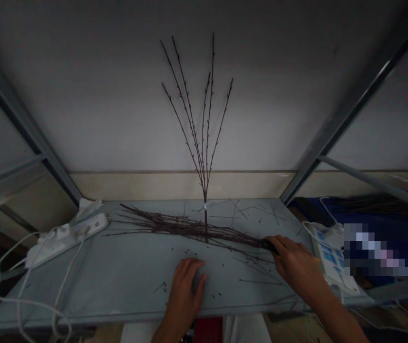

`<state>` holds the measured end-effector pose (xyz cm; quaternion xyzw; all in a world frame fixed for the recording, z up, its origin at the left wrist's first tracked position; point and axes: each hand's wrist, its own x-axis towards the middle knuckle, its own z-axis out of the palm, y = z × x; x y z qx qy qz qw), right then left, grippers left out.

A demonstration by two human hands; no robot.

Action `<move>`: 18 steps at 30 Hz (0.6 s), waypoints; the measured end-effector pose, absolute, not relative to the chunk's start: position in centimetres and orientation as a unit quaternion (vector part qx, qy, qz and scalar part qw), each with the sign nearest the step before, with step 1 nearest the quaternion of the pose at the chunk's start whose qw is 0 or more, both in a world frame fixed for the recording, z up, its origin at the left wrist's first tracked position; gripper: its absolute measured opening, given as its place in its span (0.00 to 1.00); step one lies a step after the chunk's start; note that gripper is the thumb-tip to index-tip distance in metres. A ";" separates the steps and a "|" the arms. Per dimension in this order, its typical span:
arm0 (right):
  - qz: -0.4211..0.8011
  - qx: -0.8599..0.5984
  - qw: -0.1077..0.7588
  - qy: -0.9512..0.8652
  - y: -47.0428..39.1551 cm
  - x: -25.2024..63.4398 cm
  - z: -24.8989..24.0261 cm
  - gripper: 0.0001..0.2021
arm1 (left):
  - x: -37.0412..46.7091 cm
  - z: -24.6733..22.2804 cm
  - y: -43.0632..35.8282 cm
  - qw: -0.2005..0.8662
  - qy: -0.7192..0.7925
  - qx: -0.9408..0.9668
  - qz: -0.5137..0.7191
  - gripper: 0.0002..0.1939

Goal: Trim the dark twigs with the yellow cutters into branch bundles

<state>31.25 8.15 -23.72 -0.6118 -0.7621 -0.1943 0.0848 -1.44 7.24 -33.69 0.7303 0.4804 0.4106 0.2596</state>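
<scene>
A bundle of thin brown twigs (189,227) lies across the grey tabletop. At its right end is my right hand (295,262), fingers closed round a black tool with a bit of yellow (270,246); most of the tool is hidden by the hand, so its kind does not show. My left hand (186,286) rests low over the front of the table, fingers curved and thumb apart, holding nothing. Behind the bundle, a spray of budded branches (204,186) fans out upward, bound by a pale wrap near its base; its lower stem passes down behind the bundle.
Cut twig pieces and small dark buds are scattered on the grey table (125,271). A white power strip (66,240) with cables lies at the left. Metal frame posts (347,105) slant up on both sides. A white-and-blue box (334,259) sits at the right edge.
</scene>
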 end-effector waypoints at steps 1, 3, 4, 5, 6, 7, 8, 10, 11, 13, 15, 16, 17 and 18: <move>-0.186 -0.612 0.086 -0.763 8.2 31.1 -23.2 0.19 | -0.3 -33.7 7.7 0.270 0.472 0.732 0.411 0.15; -0.169 -0.612 0.090 -0.767 8.3 31.0 -22.2 0.19 | 1.9 -33.7 8.8 0.278 0.467 0.729 0.416 0.21; -0.160 -0.611 0.093 -0.770 8.2 31.0 -21.7 0.19 | 2.8 -33.8 9.2 0.282 0.470 0.726 0.416 0.25; -0.147 -0.609 0.098 -0.773 8.1 31.0 -21.2 0.19 | 3.7 -33.8 9.6 0.289 0.474 0.721 0.415 0.28; -0.131 -0.609 0.108 -0.775 8.0 31.1 -20.8 0.20 | 4.3 -33.8 9.9 0.297 0.478 0.717 0.412 0.32; -0.111 -0.608 0.121 -0.777 7.8 31.2 -20.4 0.20 | 4.9 -33.9 10.2 0.305 0.481 0.715 0.406 0.35; -0.087 -0.609 0.140 -0.776 7.6 31.2 -20.1 0.19 | 5.2 -34.0 10.4 0.311 0.483 0.714 0.400 0.37; -0.026 -0.615 0.181 -0.767 7.1 31.0 -19.6 0.16 | 5.5 -34.2 10.7 0.314 0.485 0.715 0.393 0.39; 0.007 -0.617 0.199 -0.761 6.8 30.8 -19.4 0.13 | 5.5 -34.3 10.7 0.312 0.488 0.713 0.394 0.39; 0.072 -0.619 0.227 -0.748 6.1 30.2 -19.0 0.11 | 5.4 -34.5 10.8 0.297 0.497 0.711 0.399 0.36; 0.123 -0.620 0.255 -0.732 5.3 29.4 -18.6 0.15 | 5.3 -34.6 10.8 0.270 0.499 0.719 0.400 0.33; 0.142 -0.621 0.270 -0.722 4.9 29.0 -18.4 0.17 | 5.3 -34.6 10.7 0.257 0.498 0.726 0.399 0.32; 0.157 -0.623 0.285 -0.712 4.4 28.6 -18.2 0.18 | 5.3 -34.6 10.7 0.248 0.498 0.732 0.395 0.31; 0.170 -0.625 0.297 -0.701 3.9 28.4 -18.1 0.20 | 5.4 -34.6 10.6 0.242 0.499 0.735 0.391 0.31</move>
